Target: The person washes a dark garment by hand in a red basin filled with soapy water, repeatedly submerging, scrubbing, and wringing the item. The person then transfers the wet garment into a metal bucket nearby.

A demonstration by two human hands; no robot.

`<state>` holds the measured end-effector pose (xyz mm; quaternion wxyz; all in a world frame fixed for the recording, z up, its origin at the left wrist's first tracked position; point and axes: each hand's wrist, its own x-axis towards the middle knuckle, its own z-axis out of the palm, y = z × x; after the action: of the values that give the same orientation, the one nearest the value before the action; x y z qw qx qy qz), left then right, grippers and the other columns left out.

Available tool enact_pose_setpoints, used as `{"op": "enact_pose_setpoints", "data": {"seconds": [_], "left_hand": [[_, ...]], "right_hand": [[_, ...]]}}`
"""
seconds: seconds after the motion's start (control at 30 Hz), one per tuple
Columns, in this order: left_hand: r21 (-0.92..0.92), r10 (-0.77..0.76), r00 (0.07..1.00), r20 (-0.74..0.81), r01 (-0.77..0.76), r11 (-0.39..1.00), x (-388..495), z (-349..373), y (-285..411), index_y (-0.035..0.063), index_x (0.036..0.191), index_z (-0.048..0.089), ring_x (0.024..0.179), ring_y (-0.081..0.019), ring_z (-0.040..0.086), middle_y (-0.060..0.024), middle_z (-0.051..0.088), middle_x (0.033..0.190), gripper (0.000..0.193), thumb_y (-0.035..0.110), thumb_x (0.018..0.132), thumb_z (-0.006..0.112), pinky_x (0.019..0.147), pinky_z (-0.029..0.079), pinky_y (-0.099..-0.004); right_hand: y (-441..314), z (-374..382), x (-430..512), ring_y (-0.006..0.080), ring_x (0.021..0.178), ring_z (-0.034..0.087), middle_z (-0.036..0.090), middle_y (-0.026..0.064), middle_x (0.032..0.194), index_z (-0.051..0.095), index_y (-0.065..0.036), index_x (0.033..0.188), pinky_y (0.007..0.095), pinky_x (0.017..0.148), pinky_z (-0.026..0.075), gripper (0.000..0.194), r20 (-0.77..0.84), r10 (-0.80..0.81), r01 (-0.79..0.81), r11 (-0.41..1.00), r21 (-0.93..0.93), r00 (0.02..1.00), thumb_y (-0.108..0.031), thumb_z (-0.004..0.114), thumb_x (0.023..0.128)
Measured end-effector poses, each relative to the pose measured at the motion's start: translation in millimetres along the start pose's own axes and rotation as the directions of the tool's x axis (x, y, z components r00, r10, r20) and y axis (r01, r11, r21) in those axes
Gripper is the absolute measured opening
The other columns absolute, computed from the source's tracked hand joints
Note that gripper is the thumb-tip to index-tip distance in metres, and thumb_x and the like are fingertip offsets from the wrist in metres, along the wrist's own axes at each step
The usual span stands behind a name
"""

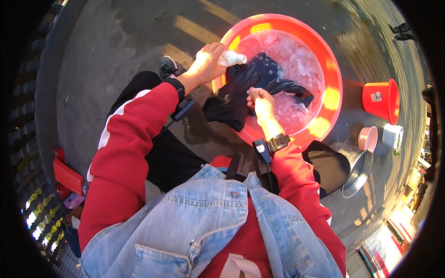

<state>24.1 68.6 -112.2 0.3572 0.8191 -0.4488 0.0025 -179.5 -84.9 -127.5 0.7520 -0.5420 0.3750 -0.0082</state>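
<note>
My left hand (209, 62) is wrapped around a white plastic bottle (232, 58), which lies nearly level with its uncapped-looking mouth pointing right, above wet dark cloth. My right hand (261, 103) has its fingers curled just over the cloth; whether something small is pinched in them is unclear. The dark garment (266, 71) lies partly in sudsy water inside a large red plastic basin (332, 74). A black part of the cloth (227, 106) hangs over the basin's near left rim.
To the right stand a red bucket (377, 100), a small pink basin (367, 138), a white container (393, 135) and a metal bucket (358, 172) tipped on its side beside my knee. Red boxes (67, 175) lie at the left. Another person's legs (403, 33) show at the upper right.
</note>
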Motion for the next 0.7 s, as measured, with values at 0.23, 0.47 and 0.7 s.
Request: {"op": "enact_pose_setpoints", "data": {"seconds": [0.23, 0.47, 0.7], "left_hand": [[0.105, -0.504, 0.862, -0.056, 0.508, 0.855, 7, 23, -98, 0.0055, 0.119, 0.052, 0.110, -0.0394, 0.056, -0.0219, 0.060, 0.113, 0.055, 0.017, 0.071, 0.076, 0.094, 0.047, -0.0446], [0.109, -0.631, 0.762, -0.144, 0.646, 0.755, -12, 57, -157, 0.0004, 0.116, 0.054, 0.095, -0.0369, 0.067, -0.0205, 0.068, 0.100, 0.060, 0.026, 0.071, 0.083, 0.084, 0.053, -0.0417], [0.096, -0.848, 0.530, -0.017, 0.845, 0.526, -25, 80, -177, -0.0016, 0.122, 0.049, 0.111, -0.0385, 0.062, -0.0246, 0.063, 0.114, 0.063, 0.016, 0.069, 0.076, 0.093, 0.049, -0.0409]], "right_hand": [[87, 1, 30, 0.0146, 0.057, 0.058, 0.061, 0.0054, 0.066, 0.062, -0.002, 0.079, 0.0317, 0.054, 0.046, 0.031, 0.360, 0.035, 0.267, 0.605, -0.750, 0.932, -0.024, 0.056, 0.099], [86, -45, 106, 0.0195, 0.068, 0.065, 0.066, 0.0115, 0.079, 0.064, 0.001, 0.098, 0.0321, 0.064, 0.053, 0.017, -0.022, 0.011, -0.020, 0.868, -0.496, 1.000, -0.002, 0.048, 0.092], [121, -54, 103, 0.0196, 0.084, 0.064, 0.067, 0.0137, 0.100, 0.063, 0.000, 0.117, 0.0311, 0.076, 0.052, 0.036, 0.274, 0.473, -0.465, 0.880, -0.097, 0.837, 0.003, 0.043, 0.088]]}}
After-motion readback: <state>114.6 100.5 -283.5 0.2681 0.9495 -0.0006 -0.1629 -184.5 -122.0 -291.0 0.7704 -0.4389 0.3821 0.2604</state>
